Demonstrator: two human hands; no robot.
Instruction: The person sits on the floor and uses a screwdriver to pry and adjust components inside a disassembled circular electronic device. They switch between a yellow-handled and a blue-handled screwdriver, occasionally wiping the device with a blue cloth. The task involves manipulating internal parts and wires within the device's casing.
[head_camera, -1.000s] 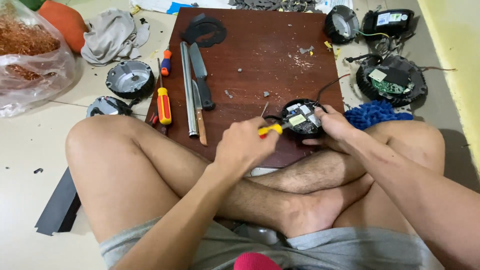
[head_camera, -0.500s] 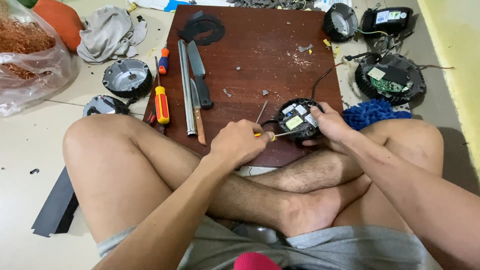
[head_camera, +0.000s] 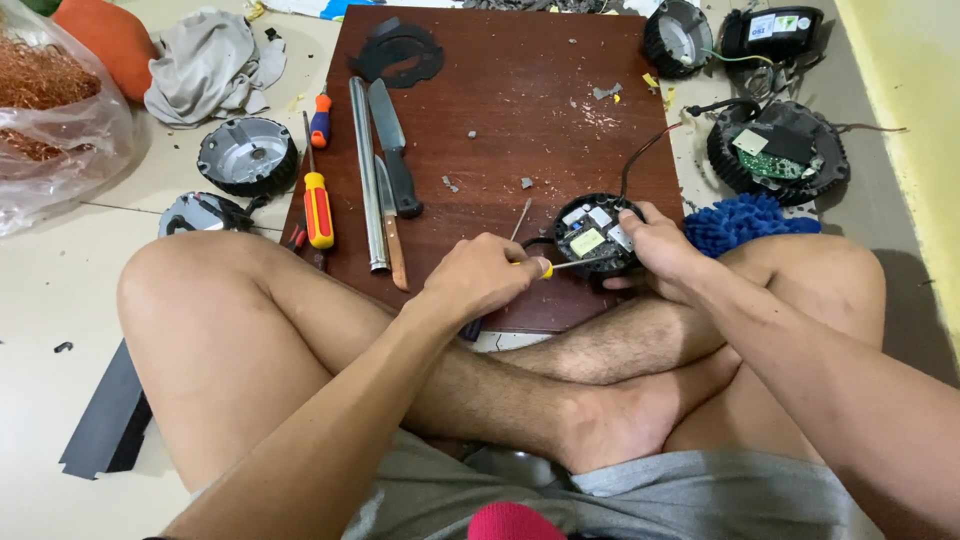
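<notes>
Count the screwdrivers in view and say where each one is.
3. One in the left hand, its tip at the round black unit; a large orange-handled one and a small one on the board's left edge. Others may be hidden.

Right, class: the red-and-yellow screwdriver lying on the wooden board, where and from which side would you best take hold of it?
Grip the red-and-yellow screwdriver around its thick handle, coming from above. It lies flat on the wooden board with the thin shaft pointing away, and the handle's left side is free, while the metal tube lies close on the right.

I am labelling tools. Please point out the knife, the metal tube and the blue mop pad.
knife (head_camera: 392, 150), head view, on its dark handle.
metal tube (head_camera: 366, 170), head view, mid-length.
blue mop pad (head_camera: 745, 220), head view, centre.
</notes>
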